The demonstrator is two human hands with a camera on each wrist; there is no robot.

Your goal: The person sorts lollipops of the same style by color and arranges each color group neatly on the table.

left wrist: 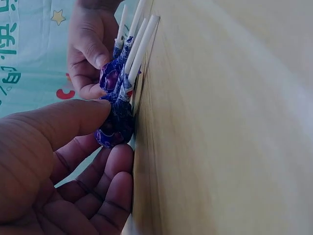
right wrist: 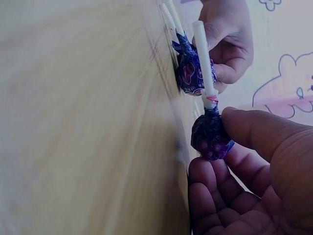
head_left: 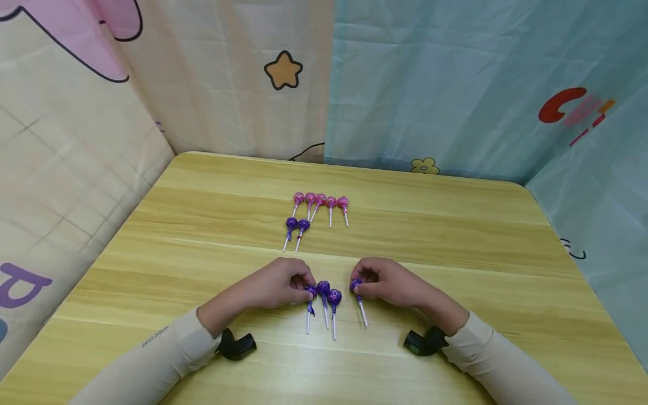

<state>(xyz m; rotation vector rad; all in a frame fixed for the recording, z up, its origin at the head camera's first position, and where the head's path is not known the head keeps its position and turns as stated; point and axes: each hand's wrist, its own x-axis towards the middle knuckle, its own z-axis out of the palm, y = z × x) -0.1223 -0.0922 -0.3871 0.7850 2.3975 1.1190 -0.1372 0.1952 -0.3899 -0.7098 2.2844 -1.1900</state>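
Pinching purple lollipops at each end of a short row

Each grip is drawn nearly closed on one wrapped head: the left hand (head_left: pixel 283 283) pinches the left lollipop (left wrist: pixel 115 131), the right hand (head_left: pixel 386 281) the right lollipop (right wrist: pixel 211 138). Two loose lollipops (head_left: pixel 334 297) lie between on the bench (head_left: pixel 162 270), close beside the left grip; a gap parts them from the right. All sticks point towards the person, the right one slanting outward. Whether the pinched heads touch the wood is hard to tell.

No text is legible with certainty: lettering (head_left: pixel 154 336) on the left sleeve (head_left: pixel 178 346) is too small, and characters (left wrist: pixel 11 77) on the curtain (left wrist: pixel 39 51) are partly cut off.
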